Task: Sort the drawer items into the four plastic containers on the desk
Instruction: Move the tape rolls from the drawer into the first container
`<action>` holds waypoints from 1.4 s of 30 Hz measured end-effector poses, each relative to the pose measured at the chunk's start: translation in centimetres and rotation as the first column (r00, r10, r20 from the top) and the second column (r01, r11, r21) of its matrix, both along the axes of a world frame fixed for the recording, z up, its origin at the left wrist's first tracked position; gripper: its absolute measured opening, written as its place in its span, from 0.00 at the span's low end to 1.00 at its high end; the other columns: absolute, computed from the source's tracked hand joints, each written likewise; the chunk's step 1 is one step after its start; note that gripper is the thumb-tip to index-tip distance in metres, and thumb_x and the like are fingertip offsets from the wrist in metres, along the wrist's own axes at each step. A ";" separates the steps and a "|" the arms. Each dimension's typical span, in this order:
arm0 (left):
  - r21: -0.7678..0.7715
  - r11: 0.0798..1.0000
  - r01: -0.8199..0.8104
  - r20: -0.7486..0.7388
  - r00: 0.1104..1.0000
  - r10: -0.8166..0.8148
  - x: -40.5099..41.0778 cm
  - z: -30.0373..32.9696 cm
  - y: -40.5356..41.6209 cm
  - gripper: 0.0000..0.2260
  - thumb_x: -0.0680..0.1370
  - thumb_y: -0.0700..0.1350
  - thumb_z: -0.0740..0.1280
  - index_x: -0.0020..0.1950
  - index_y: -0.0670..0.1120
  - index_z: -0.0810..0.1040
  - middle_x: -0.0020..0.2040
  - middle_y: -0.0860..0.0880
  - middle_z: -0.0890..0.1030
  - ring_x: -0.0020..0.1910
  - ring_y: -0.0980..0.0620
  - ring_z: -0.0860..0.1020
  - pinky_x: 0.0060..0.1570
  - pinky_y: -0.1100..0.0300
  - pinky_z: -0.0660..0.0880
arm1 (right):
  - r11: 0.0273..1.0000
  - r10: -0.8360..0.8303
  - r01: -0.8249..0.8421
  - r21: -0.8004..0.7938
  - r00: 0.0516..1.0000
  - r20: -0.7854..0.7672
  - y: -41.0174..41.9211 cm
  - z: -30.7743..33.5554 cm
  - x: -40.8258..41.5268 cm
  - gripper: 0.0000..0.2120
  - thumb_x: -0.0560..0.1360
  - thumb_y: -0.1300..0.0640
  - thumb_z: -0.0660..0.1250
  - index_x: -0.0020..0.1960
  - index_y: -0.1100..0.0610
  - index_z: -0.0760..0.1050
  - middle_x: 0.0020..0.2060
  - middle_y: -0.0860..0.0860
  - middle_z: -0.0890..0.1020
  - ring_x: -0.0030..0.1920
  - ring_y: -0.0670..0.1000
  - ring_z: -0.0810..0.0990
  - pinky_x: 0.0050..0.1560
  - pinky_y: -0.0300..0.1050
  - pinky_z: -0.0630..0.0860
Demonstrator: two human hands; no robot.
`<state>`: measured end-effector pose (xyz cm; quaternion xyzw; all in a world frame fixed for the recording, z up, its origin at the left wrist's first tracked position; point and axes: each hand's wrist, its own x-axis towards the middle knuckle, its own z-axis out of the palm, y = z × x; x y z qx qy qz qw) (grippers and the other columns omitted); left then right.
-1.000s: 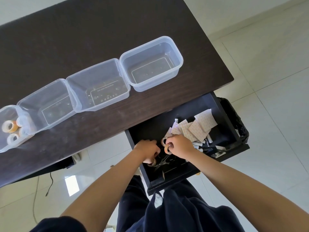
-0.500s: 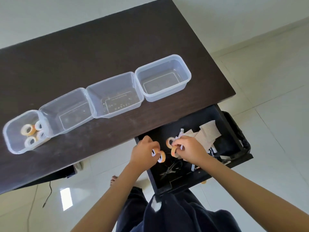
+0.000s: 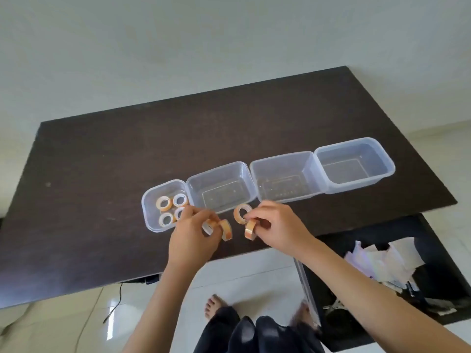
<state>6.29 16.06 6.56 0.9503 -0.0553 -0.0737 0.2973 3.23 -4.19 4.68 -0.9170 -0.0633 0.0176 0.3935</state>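
Note:
Four clear plastic containers stand in a row on the dark desk (image 3: 102, 154). The leftmost container (image 3: 149, 215) holds several small orange-and-white tape rolls (image 3: 164, 203). The second container (image 3: 221, 184), third container (image 3: 285, 174) and fourth container (image 3: 354, 164) hold nothing. My left hand (image 3: 193, 238) is over the desk just right of the leftmost container, shut on two tape rolls (image 3: 225, 229). My right hand (image 3: 275, 226) is beside it, shut on two more tape rolls (image 3: 242, 212), in front of the second container.
The open dark drawer (image 3: 443, 319) sits at the lower right below the desk edge, with paper packets (image 3: 382, 261) and small items inside. My legs and bare feet stand on the pale tiled floor. A cable hangs under the desk at the left.
Both hands lifted out of the drawer with tape rolls and moved up and left over the desk, toward the leftmost container. My view swung left, so the drawer now lies at the right.

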 end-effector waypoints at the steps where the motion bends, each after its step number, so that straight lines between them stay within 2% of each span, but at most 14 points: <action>1: 0.006 1.000 -0.026 0.012 1.000 0.026 1.0 0.4 1.7 0.05 0.71 0.48 0.71 0.46 0.52 0.81 0.50 0.54 0.72 0.42 0.51 0.76 0.42 0.55 0.78 | 1.000 0.016 -0.016 -0.008 1.000 0.010 1.8 0.4 1.2 0.11 0.72 0.58 0.71 0.54 0.55 0.82 0.44 0.51 0.81 0.41 0.50 0.79 0.42 0.49 0.79; 4: 0.066 0.991 -0.121 0.007 0.993 0.121 4.0 0.6 6.3 0.05 0.71 0.49 0.69 0.45 0.54 0.80 0.51 0.54 0.72 0.44 0.48 0.76 0.45 0.53 0.77 | 0.997 0.058 -0.058 -0.044 0.998 0.014 6.9 1.5 4.8 0.11 0.73 0.60 0.69 0.55 0.55 0.82 0.42 0.52 0.79 0.39 0.49 0.75 0.42 0.47 0.77; 7: 0.157 0.977 -0.147 0.004 0.989 0.148 6.8 0.1 9.4 0.07 0.70 0.50 0.68 0.46 0.55 0.81 0.50 0.51 0.73 0.47 0.46 0.77 0.46 0.52 0.76 | 0.991 0.091 -0.095 -0.097 0.995 -0.045 11.0 2.1 7.9 0.11 0.74 0.59 0.67 0.55 0.54 0.82 0.44 0.52 0.78 0.41 0.49 0.74 0.43 0.46 0.75; 11: 0.290 0.955 -0.067 -0.066 0.994 0.089 9.8 -1.0 11.0 0.10 0.71 0.48 0.67 0.52 0.53 0.80 0.53 0.48 0.73 0.52 0.45 0.75 0.49 0.52 0.74 | 0.964 0.121 -0.157 -0.216 0.978 -0.171 14.5 1.7 11.1 0.12 0.74 0.60 0.64 0.55 0.54 0.81 0.47 0.53 0.77 0.46 0.53 0.77 0.45 0.48 0.75; 14: 0.339 0.939 0.061 -0.132 0.991 -0.016 11.0 -2.4 11.7 0.15 0.72 0.47 0.68 0.58 0.52 0.77 0.58 0.47 0.73 0.58 0.45 0.73 0.52 0.51 0.73 | 0.939 0.110 -0.182 -0.291 0.962 -0.248 16.2 0.6 12.7 0.08 0.72 0.62 0.64 0.48 0.57 0.81 0.44 0.54 0.80 0.43 0.56 0.79 0.42 0.51 0.78; 17: 0.276 0.949 0.150 -0.173 0.979 -0.104 11.4 -4.1 12.8 0.22 0.70 0.47 0.70 0.63 0.51 0.73 0.62 0.48 0.74 0.60 0.46 0.73 0.53 0.52 0.73 | 0.917 0.088 -0.193 -0.349 0.952 -0.294 17.3 -0.4 13.3 0.05 0.72 0.62 0.65 0.45 0.56 0.79 0.40 0.54 0.81 0.39 0.56 0.80 0.42 0.52 0.80; 20: 0.176 0.966 0.188 -0.149 0.975 -0.163 11.0 -5.4 13.9 0.26 0.70 0.49 0.70 0.67 0.51 0.70 0.67 0.51 0.71 0.63 0.47 0.73 0.57 0.52 0.72 | 0.917 0.076 -0.187 -0.353 0.949 -0.306 17.4 -0.8 13.7 0.05 0.72 0.61 0.66 0.47 0.54 0.78 0.41 0.52 0.82 0.41 0.55 0.80 0.44 0.53 0.80; 22: 0.131 0.973 0.189 -0.080 0.980 -0.180 10.5 -6.1 14.5 0.29 0.69 0.52 0.72 0.68 0.51 0.69 0.70 0.50 0.67 0.65 0.46 0.71 0.63 0.50 0.71 | 0.921 0.067 -0.178 -0.347 0.949 -0.309 17.2 -1.0 13.9 0.07 0.72 0.60 0.67 0.50 0.54 0.78 0.44 0.53 0.82 0.44 0.54 0.81 0.46 0.54 0.80; 25: 0.088 0.982 0.165 -0.013 0.986 -0.165 9.8 -6.6 14.9 0.32 0.68 0.56 0.73 0.69 0.50 0.67 0.73 0.50 0.63 0.68 0.46 0.69 0.65 0.48 0.70 | 0.932 0.055 -0.158 -0.326 0.951 -0.303 17.0 -1.2 13.9 0.10 0.73 0.60 0.68 0.54 0.55 0.78 0.48 0.53 0.83 0.47 0.54 0.81 0.49 0.53 0.80; 30: 0.043 0.978 0.204 -0.041 0.978 -0.203 10.3 -6.6 15.4 0.37 0.69 0.56 0.73 0.73 0.49 0.62 0.76 0.50 0.59 0.72 0.48 0.63 0.69 0.49 0.67 | 0.933 0.060 -0.163 -0.320 0.949 -0.309 17.1 -1.5 13.4 0.19 0.75 0.57 0.68 0.66 0.49 0.73 0.58 0.51 0.81 0.55 0.53 0.81 0.55 0.50 0.79; 33: 0.053 0.964 0.262 -0.052 0.964 -0.260 11.1 -6.4 15.9 0.38 0.69 0.55 0.74 0.74 0.48 0.61 0.76 0.50 0.60 0.73 0.48 0.63 0.71 0.49 0.65 | 0.960 0.077 -0.155 -0.235 0.948 -0.310 16.7 -1.1 13.2 0.20 0.75 0.58 0.68 0.67 0.49 0.73 0.61 0.51 0.80 0.57 0.52 0.80 0.57 0.49 0.78; 36: 0.073 0.963 0.259 -0.059 0.965 -0.255 11.1 -6.1 16.0 0.39 0.69 0.55 0.74 0.74 0.50 0.60 0.76 0.51 0.59 0.73 0.49 0.62 0.71 0.49 0.64 | 0.990 0.066 -0.096 -0.107 0.964 -0.258 16.1 -0.2 12.3 0.18 0.75 0.60 0.68 0.65 0.51 0.75 0.60 0.51 0.80 0.55 0.50 0.81 0.56 0.44 0.78; 39: -0.001 0.984 0.178 0.030 0.984 -0.178 9.5 -5.2 14.6 0.36 0.70 0.54 0.74 0.73 0.49 0.63 0.75 0.50 0.62 0.72 0.48 0.64 0.68 0.50 0.67 | 0.999 0.029 -0.031 -0.010 0.983 -0.181 14.7 0.3 10.5 0.16 0.75 0.60 0.68 0.62 0.51 0.77 0.57 0.50 0.82 0.51 0.48 0.81 0.52 0.40 0.79; 42: -0.128 0.982 0.139 0.149 0.981 -0.120 6.4 -4.2 11.5 0.30 0.70 0.53 0.73 0.69 0.48 0.68 0.70 0.50 0.69 0.67 0.50 0.69 0.62 0.53 0.73 | 0.998 0.040 -0.035 0.054 0.995 -0.096 12.1 0.5 7.6 0.14 0.75 0.60 0.69 0.59 0.54 0.78 0.55 0.50 0.82 0.50 0.47 0.81 0.50 0.33 0.78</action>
